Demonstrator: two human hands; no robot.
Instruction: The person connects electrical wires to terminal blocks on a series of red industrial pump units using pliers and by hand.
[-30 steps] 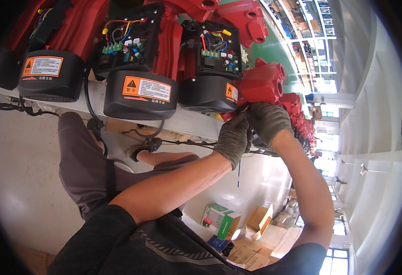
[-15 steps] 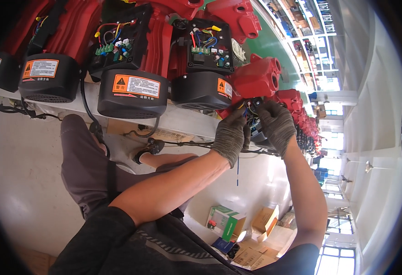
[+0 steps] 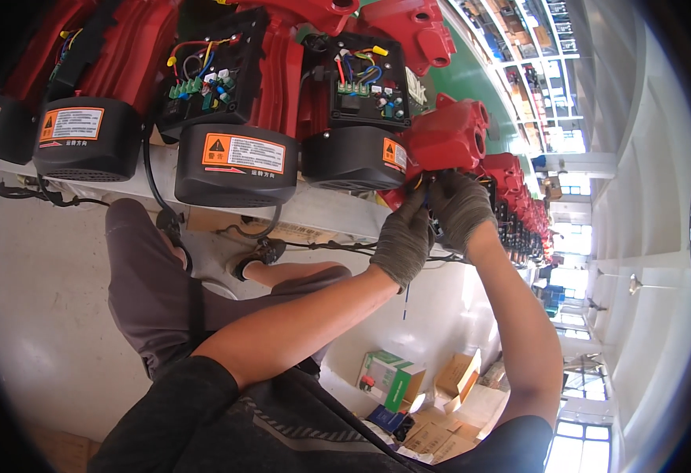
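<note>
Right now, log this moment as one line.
left hand: gloved, grip unclear | right hand: gloved, near red casting, grip unclear | nearby: open wiring box

Just left of the fingers [image 3: 409, 206] and farther up, an orange-and-white warning label [image 3: 394, 154] with a black triangle stands on the nearest black cover [image 3: 341, 158]. Well left of them, two matching labels on further black covers [image 3: 235, 186] each have a red arrow beneath, white characters alongside. Below the fingers, a green-and-white box [image 3: 397, 386] bears print too small to read.
</note>
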